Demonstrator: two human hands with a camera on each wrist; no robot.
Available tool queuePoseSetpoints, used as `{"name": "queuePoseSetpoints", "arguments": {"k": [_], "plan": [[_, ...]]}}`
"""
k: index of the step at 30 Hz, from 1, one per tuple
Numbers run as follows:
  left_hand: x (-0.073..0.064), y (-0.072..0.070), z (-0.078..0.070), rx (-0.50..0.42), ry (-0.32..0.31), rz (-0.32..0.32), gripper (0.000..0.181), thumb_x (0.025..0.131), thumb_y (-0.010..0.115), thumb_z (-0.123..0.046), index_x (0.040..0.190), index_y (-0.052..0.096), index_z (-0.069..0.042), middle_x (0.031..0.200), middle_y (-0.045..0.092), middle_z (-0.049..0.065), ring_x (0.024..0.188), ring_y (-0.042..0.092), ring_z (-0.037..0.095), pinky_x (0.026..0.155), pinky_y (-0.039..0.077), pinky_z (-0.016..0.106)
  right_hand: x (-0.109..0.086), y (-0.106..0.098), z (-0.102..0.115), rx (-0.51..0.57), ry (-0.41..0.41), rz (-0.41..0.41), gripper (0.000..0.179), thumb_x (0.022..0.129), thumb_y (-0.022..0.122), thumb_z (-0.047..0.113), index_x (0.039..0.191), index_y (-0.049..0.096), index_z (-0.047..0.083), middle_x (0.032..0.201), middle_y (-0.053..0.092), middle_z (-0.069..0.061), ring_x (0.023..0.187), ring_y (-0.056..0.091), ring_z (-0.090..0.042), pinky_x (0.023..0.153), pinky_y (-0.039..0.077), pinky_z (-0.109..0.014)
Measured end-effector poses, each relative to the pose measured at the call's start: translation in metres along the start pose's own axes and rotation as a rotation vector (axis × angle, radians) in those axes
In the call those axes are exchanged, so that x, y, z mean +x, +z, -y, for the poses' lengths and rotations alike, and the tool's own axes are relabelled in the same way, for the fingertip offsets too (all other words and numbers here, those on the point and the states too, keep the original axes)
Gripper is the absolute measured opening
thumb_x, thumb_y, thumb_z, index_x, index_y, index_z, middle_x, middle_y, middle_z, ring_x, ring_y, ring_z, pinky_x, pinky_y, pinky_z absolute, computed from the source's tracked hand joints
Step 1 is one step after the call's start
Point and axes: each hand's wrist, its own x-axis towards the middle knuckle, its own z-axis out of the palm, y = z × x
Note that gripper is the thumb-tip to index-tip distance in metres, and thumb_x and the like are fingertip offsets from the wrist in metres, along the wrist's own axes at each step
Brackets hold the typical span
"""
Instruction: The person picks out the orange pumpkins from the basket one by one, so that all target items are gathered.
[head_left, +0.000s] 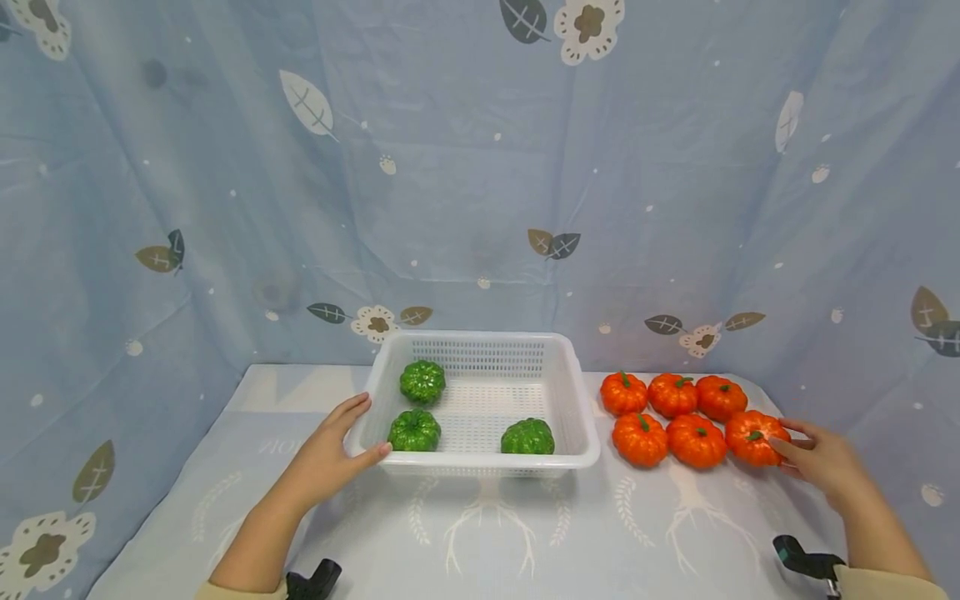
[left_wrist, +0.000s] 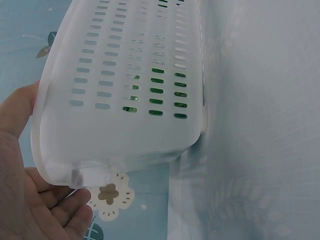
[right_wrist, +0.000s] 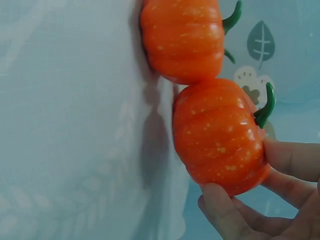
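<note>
A white plastic basket with slotted walls stands on the table, holding three green toy pumpkins, two at its left and one at its front right. My left hand holds the basket's front left corner, thumb at the front rim and fingers along the left side. Right of the basket, orange toy pumpkins with green stems sit in two rows. My right hand pinches the front-row orange pumpkin at the right end. In the right wrist view it leans, touches its neighbour and seems slightly raised off the table.
A pale patterned cloth covers the table. Behind and at the sides hangs a blue curtain with leaf and flower prints, close behind the basket and the back row of pumpkins. Black wrist mounts show below both hands.
</note>
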Motion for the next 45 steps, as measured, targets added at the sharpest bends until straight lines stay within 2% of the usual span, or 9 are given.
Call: {"name": "queuePoseSetpoints", "arguments": {"k": [5,8,11,13,20,26,30,37,45], "plan": [[0.000,-0.001,-0.001,0.000,-0.005,0.007,0.090,0.089,0.071,-0.053,0.154,0.036,-0.001,0.162,0.028,0.013,0.139,0.037,0.047,0.104,0.035,0.069,0.005,0.002,-0.007,0.004,0.050,0.028,0.074,0.101,0.061,0.030,0.144,0.026,-0.019,0.121,0.046,-0.048,0.078,0.067,-0.019,0.070,0.060,-0.033],[0.000,-0.001,-0.002,-0.005,-0.006,0.006,0.090,0.089,0.072,-0.052,0.153,0.036,0.000,0.161,0.028,0.013,0.139,0.037,0.047,0.105,0.035,0.069,0.007,0.003,-0.012,-0.022,0.047,0.032,0.070,0.102,0.057,0.030,0.144,0.027,-0.018,0.112,0.054,-0.043,0.076,0.066,-0.018,0.067,0.059,-0.029],[0.000,-0.003,-0.004,-0.006,-0.005,0.005,0.089,0.089,0.072,-0.051,0.153,0.036,0.000,0.161,0.029,0.014,0.139,0.037,0.048,0.105,0.035,0.069,0.009,0.004,-0.015,-0.037,0.044,0.036,0.068,0.103,0.054,0.030,0.143,0.028,-0.018,0.107,0.057,-0.039,0.076,0.063,-0.016,0.065,0.057,-0.027],[0.000,-0.004,-0.005,-0.004,-0.008,0.009,0.089,0.089,0.071,-0.052,0.153,0.036,0.000,0.161,0.028,0.014,0.139,0.037,0.048,0.105,0.035,0.069,0.010,0.005,-0.016,-0.042,0.037,0.037,0.068,0.103,0.054,0.030,0.142,0.028,-0.019,0.110,0.054,-0.042,0.078,0.064,-0.019,0.065,0.057,-0.027],[-0.002,-0.008,-0.008,0.002,-0.013,0.015,0.088,0.091,0.069,-0.052,0.153,0.036,-0.001,0.161,0.028,0.014,0.139,0.037,0.048,0.104,0.035,0.069,0.010,0.006,-0.015,-0.045,0.007,0.049,0.067,0.104,0.053,0.030,0.142,0.028,-0.020,0.132,0.036,-0.050,0.099,0.064,-0.039,0.076,0.060,-0.035],[-0.002,-0.007,-0.008,-0.004,-0.011,0.010,0.088,0.090,0.070,-0.052,0.153,0.036,-0.001,0.162,0.028,0.013,0.139,0.037,0.048,0.104,0.035,0.069,0.010,0.005,-0.013,-0.032,0.017,0.102,0.072,0.102,0.059,0.027,0.144,0.023,-0.020,0.134,0.029,-0.051,0.111,0.056,-0.050,0.080,0.059,-0.036],[-0.002,-0.008,-0.008,-0.005,-0.007,0.008,0.087,0.090,0.070,-0.051,0.153,0.037,-0.001,0.161,0.028,0.013,0.139,0.037,0.048,0.104,0.035,0.069,0.010,0.005,-0.012,-0.025,0.026,0.113,0.074,0.100,0.061,0.025,0.144,0.022,-0.019,0.134,0.028,-0.050,0.113,0.053,-0.052,0.080,0.059,-0.035],[-0.002,-0.008,-0.009,-0.011,-0.005,0.011,0.087,0.091,0.070,-0.051,0.153,0.037,-0.001,0.161,0.028,0.013,0.140,0.036,0.048,0.105,0.035,0.068,0.014,0.009,-0.011,-0.033,0.013,0.096,0.071,0.101,0.059,0.025,0.144,0.023,-0.020,0.132,0.031,-0.050,0.106,0.058,-0.046,0.078,0.060,-0.034],[-0.002,-0.006,-0.006,-0.016,-0.006,0.008,0.089,0.090,0.071,-0.052,0.153,0.036,-0.001,0.162,0.028,0.013,0.140,0.036,0.048,0.105,0.034,0.069,0.014,0.011,-0.010,-0.028,0.018,0.094,0.071,0.102,0.057,0.025,0.145,0.022,-0.019,0.133,0.030,-0.050,0.113,0.052,-0.052,0.079,0.060,-0.034]]}}
